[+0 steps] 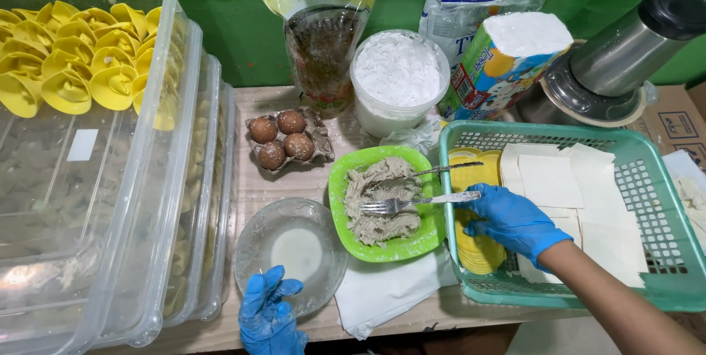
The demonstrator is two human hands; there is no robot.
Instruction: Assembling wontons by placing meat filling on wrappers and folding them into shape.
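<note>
We are at the wrapper-picking step: our right hand (512,220), right of centre, reaches into the green basket (665,201), its grip narrow on the stack of round yellow wrappers (478,252) beside the square white sheets (550,181). Our left hand (270,318), at the bottom edge, hangs open and empty by the glass dish (293,252). Next likely calls for peeling one wrapper free. The green bowl (382,204) holds grey filling and a fork (412,203); the clear tub (81,142), upper left, holds folded yellow dumplings (73,57).
</note>
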